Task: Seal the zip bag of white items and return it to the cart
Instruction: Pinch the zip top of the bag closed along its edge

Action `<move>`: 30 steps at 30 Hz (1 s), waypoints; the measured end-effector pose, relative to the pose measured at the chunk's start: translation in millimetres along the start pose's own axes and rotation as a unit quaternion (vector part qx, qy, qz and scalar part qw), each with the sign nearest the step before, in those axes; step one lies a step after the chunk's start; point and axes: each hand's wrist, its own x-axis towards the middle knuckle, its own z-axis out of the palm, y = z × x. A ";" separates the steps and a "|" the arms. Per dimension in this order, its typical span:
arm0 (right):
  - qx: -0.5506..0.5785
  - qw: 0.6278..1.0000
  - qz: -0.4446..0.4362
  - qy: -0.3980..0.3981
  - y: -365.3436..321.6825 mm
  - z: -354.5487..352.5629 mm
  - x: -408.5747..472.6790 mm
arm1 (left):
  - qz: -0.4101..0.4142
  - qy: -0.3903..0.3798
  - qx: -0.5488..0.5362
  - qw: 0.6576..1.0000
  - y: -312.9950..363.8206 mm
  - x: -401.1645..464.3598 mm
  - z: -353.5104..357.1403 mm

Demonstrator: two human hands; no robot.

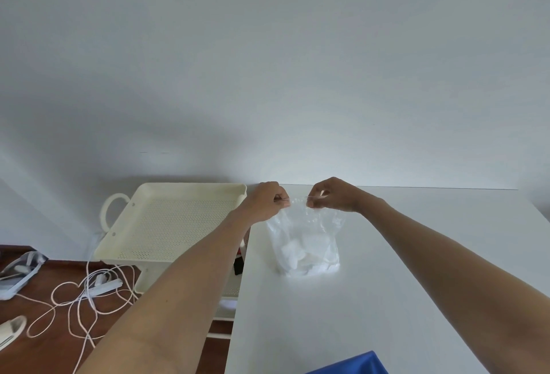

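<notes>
Both hands pinch the top of the zip bag (303, 239), left hand (268, 199) and right hand (334, 195) close together. An uneven press could leave the strip gaping, and the white items (300, 254) might spill on the way to the cart (178, 218).

Clear zip bag (303, 236) of white items (300, 257), cream perforated cart (166, 224), white table (387, 284), blue cloth (354, 364).

I see soft, even daylight, fairly bright, with no hard glare. A broad dim shadow lies across the wall (178, 141) at far left. The wide lens bends the table (416, 254) edges and stretches my forearms near the bottom. The zip bag (306, 242) looks hazy, its contents indistinct.
</notes>
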 end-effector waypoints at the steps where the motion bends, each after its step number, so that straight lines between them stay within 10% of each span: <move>1: -0.004 1.000 -0.002 -0.004 -1.4 1.7 0.2 | -0.006 0.010 -0.001 1.000 -1.3 -0.7 2.6; 30: 0.017 0.994 0.014 0.103 9.0 -2.3 -14.0 | -0.063 0.063 -0.141 0.986 -33.8 -15.7 -5.6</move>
